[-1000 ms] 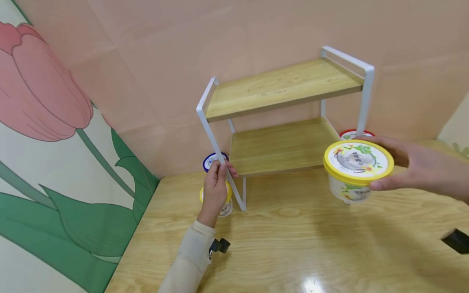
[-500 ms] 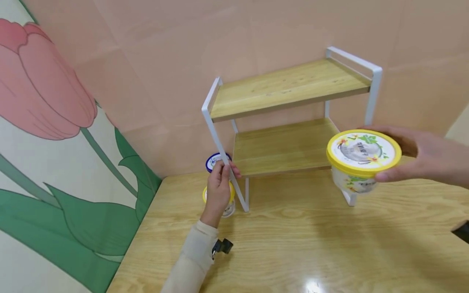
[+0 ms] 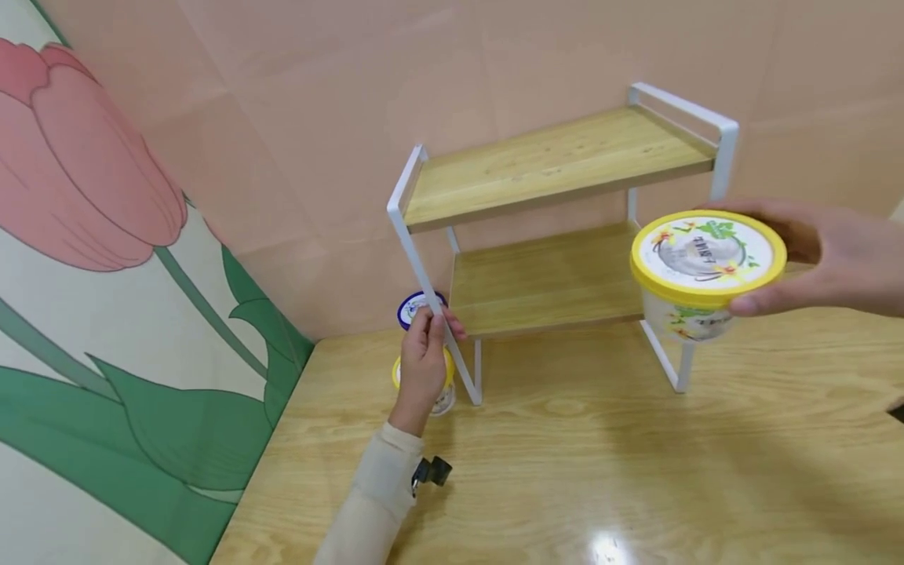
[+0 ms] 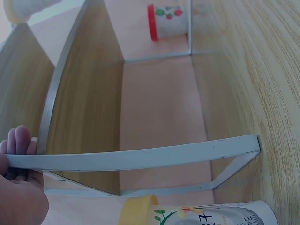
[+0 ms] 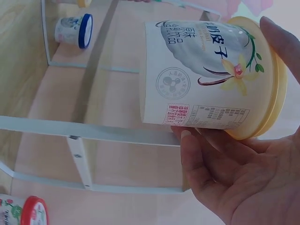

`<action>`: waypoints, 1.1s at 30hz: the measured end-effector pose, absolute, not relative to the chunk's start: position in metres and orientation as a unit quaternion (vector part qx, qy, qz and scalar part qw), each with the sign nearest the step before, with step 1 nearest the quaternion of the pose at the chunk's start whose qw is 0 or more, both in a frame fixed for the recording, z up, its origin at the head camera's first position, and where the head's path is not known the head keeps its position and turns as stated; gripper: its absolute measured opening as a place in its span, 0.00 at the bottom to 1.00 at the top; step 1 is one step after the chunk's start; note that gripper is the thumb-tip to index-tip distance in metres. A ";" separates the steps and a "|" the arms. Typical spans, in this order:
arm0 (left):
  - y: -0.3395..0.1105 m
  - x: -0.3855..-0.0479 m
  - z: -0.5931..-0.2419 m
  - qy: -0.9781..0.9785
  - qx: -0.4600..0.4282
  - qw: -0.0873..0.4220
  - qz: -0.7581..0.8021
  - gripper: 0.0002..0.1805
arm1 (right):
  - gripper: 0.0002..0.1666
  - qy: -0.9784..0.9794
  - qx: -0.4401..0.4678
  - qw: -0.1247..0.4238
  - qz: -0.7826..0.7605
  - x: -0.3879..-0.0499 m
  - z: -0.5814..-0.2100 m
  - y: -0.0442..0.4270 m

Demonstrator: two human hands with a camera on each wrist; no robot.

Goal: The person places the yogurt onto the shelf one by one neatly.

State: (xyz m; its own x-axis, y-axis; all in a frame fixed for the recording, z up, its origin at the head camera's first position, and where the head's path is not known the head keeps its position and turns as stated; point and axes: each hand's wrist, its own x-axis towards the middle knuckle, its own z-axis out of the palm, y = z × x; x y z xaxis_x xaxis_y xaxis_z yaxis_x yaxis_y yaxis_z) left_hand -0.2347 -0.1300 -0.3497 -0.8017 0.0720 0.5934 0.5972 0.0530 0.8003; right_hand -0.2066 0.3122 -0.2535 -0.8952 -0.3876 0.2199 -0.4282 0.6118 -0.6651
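Note:
In the head view, my right hand (image 3: pixel 843 255) holds a paper tub with a yellow lid (image 3: pixel 709 255), thumb at the near side and fingers round the back. The tub is upright in the air, in front of the right leg of a two-tier wooden shelf (image 3: pixel 558 169) with a white metal frame. My left hand (image 3: pixel 418 377) grips the shelf's left front post. Just behind that hand stand a second yellow-lidded tub (image 3: pixel 442 399), partly covered, and a blue-lidded tub (image 3: pixel 412 308). A red-lidded tub (image 4: pixel 169 22) shows at the shelf's far side in the left wrist view.
The shelf stands on a wood-grain table (image 3: pixel 537 479) against a pink-covered wall (image 3: pixel 318 141). On the left rises a panel with a painted tulip (image 3: pixel 99 157). A small black device (image 3: pixel 432 471) is strapped to the left wrist.
My right hand has lifted the yellow-lidded tub higher and slightly right. The red-lidded tub behind it has gone out of sight in the head view. My left hand stays on the post.

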 end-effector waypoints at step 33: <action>-0.138 -0.236 -0.353 -0.705 -0.226 0.214 -0.637 0.17 | 0.46 -0.882 0.204 0.043 0.421 -0.248 -0.166 0.307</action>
